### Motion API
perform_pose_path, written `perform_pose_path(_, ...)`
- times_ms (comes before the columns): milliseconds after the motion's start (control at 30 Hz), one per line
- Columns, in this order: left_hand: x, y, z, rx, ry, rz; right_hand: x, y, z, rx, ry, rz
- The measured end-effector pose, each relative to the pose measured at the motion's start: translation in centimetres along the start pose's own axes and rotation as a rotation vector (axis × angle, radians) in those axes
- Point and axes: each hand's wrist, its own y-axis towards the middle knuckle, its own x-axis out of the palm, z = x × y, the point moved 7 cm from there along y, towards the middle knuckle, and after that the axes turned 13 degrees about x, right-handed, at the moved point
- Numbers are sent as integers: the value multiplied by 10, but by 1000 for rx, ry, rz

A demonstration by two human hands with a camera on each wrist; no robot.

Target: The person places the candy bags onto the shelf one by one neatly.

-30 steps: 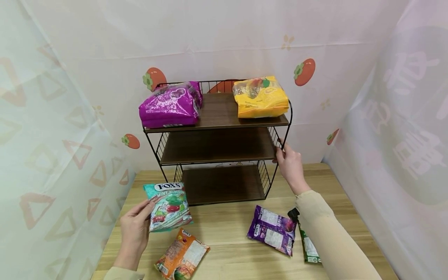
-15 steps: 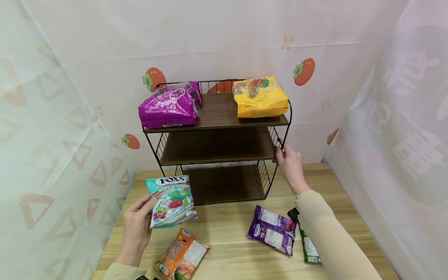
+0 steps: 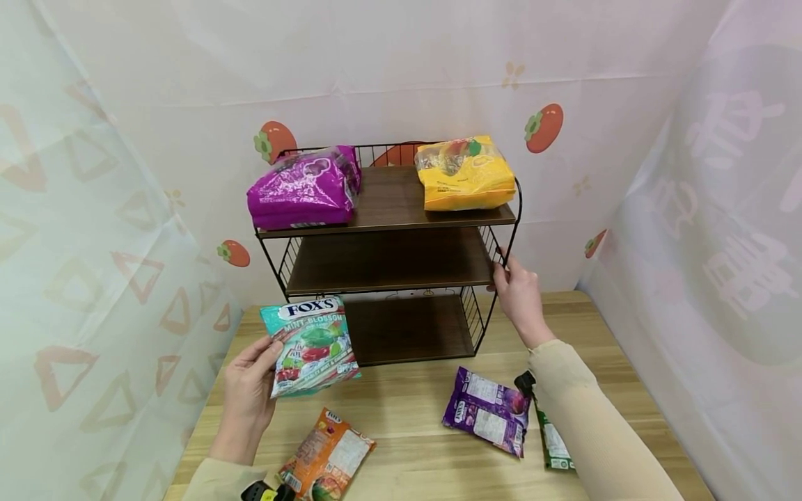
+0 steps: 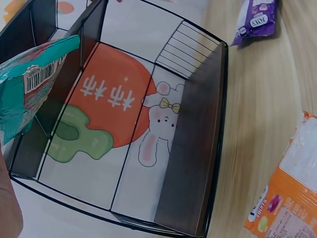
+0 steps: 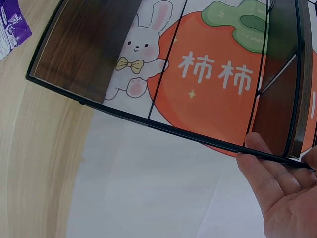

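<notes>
My left hand (image 3: 246,386) pinches a teal FOX'S Mint Blossom candy bag (image 3: 318,349) by its left edge, thumb on the front. The bag is held up in front of the three-tier shelf rack (image 3: 388,261), overlapping its lower left corner in the head view. In the left wrist view the candy bag (image 4: 29,91) appears edge-on beside the shelves, its barcode showing. My right hand (image 3: 521,300) grips the rack's right side at the middle shelf. The right wrist view has the fingers (image 5: 267,181) at the black wire frame (image 5: 173,130).
On the top shelf sit a magenta bag (image 3: 303,191) at left and a yellow bag (image 3: 466,177) at right. An orange candy bag (image 3: 328,456), a purple one (image 3: 489,412) and a green one (image 3: 554,442) lie on the table; my right sleeve partly covers the green one.
My left hand has raised the teal candy bag and shifted it slightly right, toward the rack. The right hand stays on the rack's side.
</notes>
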Motion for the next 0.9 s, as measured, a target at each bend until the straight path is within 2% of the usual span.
perform_pose_path(200,6,4,4,28,-25,-9,-1,0,1,0,1,-1)
perform_pose_path(500,17,9,14,64,-94,-67,-1,0,1,-3,3,4)
perform_pose_path(767,24,16,17,77,-158,-63,-1,0,0,0,2,-2)
perform_pose_path(900,26,17,16,64,-144,-62,-1,0,1,14,7,-10)
